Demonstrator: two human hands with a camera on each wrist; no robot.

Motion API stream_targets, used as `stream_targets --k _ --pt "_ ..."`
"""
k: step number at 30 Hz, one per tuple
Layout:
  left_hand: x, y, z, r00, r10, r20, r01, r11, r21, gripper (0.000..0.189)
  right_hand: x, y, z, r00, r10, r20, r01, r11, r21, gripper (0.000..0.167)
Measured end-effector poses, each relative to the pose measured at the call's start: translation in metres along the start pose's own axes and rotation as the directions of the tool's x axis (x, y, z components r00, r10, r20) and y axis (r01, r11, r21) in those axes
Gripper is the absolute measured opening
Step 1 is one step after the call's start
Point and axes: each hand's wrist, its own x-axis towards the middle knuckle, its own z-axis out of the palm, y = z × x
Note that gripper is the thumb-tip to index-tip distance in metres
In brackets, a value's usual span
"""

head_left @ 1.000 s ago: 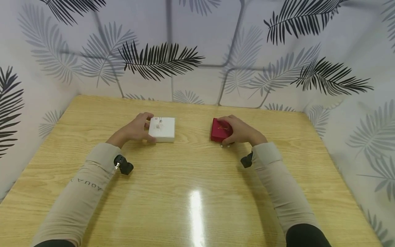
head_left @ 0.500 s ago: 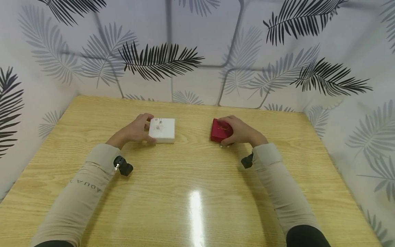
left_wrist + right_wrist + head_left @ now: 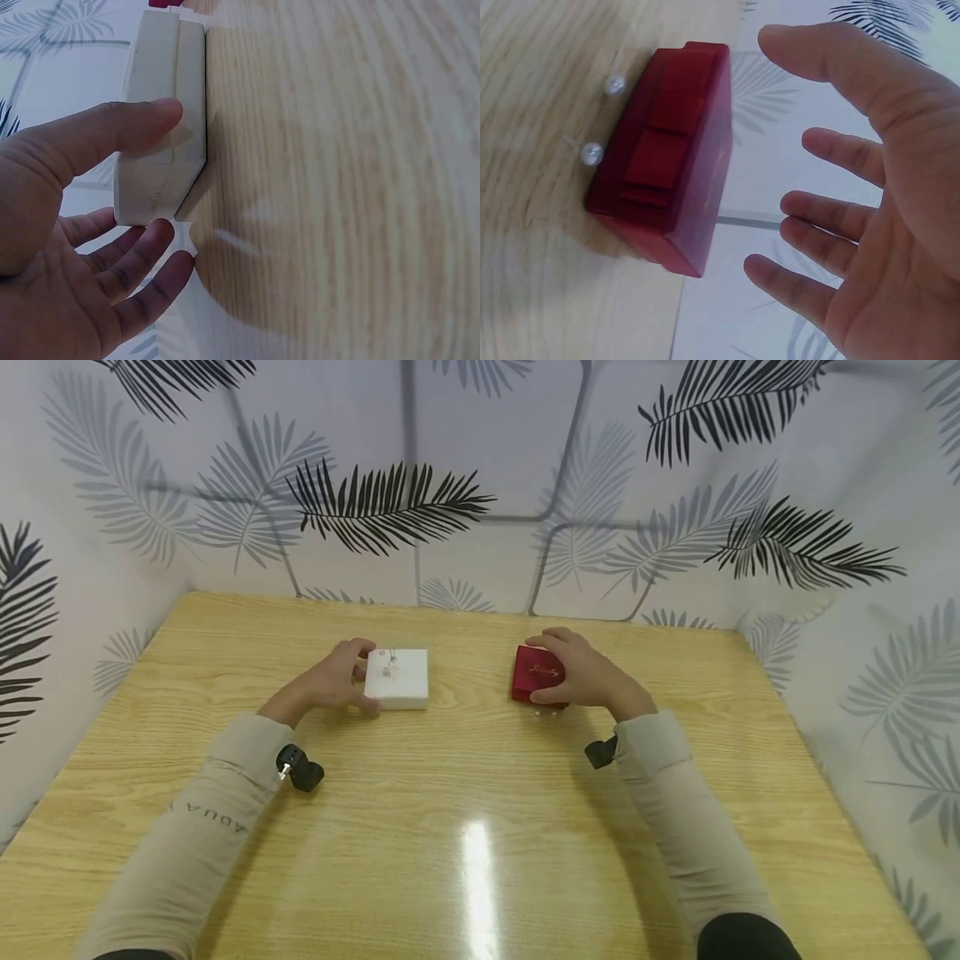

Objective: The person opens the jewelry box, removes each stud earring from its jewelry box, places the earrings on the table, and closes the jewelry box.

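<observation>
My left hand (image 3: 335, 679) is at the left end of a white box (image 3: 399, 677); small fine markings show on its lid. In the left wrist view the thumb lies against the white box's (image 3: 161, 82) near side, the index fingertip partly hidden behind its far side. My right hand (image 3: 588, 675) hovers around the right side of a small red jewelry box (image 3: 536, 670) with gold lettering. In the right wrist view its fingers are spread, apart from the red box (image 3: 664, 142) and its ribbon bow. Two pearl-headed pins or earrings (image 3: 592, 154) lie beside it.
Both boxes lie on a glossy wooden table (image 3: 390, 827), towards its back edge. Behind it and at the sides hangs leaf-patterned cloth (image 3: 480, 568). Bare tabletop separates the two boxes. A black wrist camera (image 3: 300, 767) sits on the left sleeve.
My right hand's fingers have spread and come off the red box, which stays in place. The white box has shifted very slightly to the right beside my left hand.
</observation>
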Motion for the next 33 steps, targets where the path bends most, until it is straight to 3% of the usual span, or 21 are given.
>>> stream_targets --k 15,27,33 --pt "-0.008 0.003 0.012 0.999 0.047 0.013 -0.047 0.999 -0.025 0.095 -0.006 -0.02 -0.004 0.998 -0.04 -0.045 0.039 0.999 -0.018 0.076" --pt "-0.025 0.017 0.033 0.993 0.101 0.058 -0.098 0.994 -0.053 0.097 -0.011 -0.036 0.003 0.995 -0.095 -0.025 0.094 0.995 -0.04 0.073" --pt "-0.031 0.023 0.04 0.992 0.099 0.084 -0.091 0.991 -0.093 0.095 -0.012 -0.043 0.008 0.992 -0.124 -0.029 0.122 0.991 -0.057 0.072"
